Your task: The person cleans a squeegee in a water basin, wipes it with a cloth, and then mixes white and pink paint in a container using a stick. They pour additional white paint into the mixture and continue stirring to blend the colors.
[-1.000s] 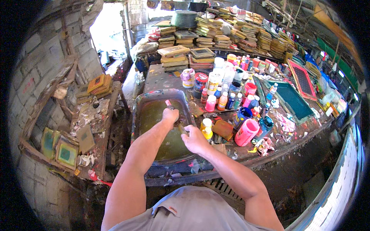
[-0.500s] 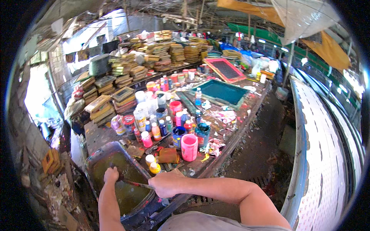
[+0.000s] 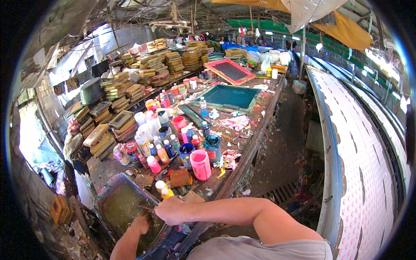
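A dark tub (image 3: 113, 184) of murky, greenish-brown water stands at the lower left, beside the table corner. Over its right rim my right hand (image 3: 170, 211) is closed around one end of a thin, dark reddish stick-like tool (image 3: 146, 208). The tool's other end points left over the water, and I cannot make out its kind. My left hand (image 3: 139, 224) is low at the water, just below the tool; its fingertips are hidden or blurred. Past my right hand are a yellow bottle (image 3: 166, 193) with a white cap and a brownish block (image 3: 181, 177).
A cluttered table (image 3: 242, 147) holds a pink pot (image 3: 200, 165), a blue pot (image 3: 186, 155), many paint bottles, a teal-filled screen frame (image 3: 227, 97) and a red frame (image 3: 229, 71). Stacked frames (image 3: 149, 69) line the back left. A long printed-cloth table (image 3: 346, 143) runs along the right.
My left hand has moved right and toward me, closer to my right hand. My right hand has shifted slightly left with the stick-like tool. The whole view has turned a little rightward.
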Demonstrator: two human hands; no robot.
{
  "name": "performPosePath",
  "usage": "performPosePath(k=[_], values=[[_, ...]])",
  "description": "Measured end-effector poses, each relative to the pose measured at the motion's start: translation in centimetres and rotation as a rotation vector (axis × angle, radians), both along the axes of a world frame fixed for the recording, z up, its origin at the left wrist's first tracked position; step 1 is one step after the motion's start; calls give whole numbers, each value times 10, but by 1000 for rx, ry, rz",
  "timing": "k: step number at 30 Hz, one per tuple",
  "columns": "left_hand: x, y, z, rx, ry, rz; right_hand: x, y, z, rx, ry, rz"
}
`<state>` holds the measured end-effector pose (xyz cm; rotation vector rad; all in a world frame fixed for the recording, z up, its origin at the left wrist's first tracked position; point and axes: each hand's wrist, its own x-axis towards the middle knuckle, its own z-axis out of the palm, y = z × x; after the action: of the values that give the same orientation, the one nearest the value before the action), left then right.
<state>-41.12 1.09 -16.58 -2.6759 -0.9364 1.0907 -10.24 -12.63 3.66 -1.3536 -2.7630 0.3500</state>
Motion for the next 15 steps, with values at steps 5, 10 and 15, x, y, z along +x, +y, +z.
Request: performPosePath(k=[5,10,15], values=[[-7,5,-11,16,-145,232,-20,14,-26,82,52,-16],[26,-39,63,154,-299,579,-25,18,-35,110,51,-32],[20,-46,82,275,-426,587,-23,13,-34,175,9,-37]])
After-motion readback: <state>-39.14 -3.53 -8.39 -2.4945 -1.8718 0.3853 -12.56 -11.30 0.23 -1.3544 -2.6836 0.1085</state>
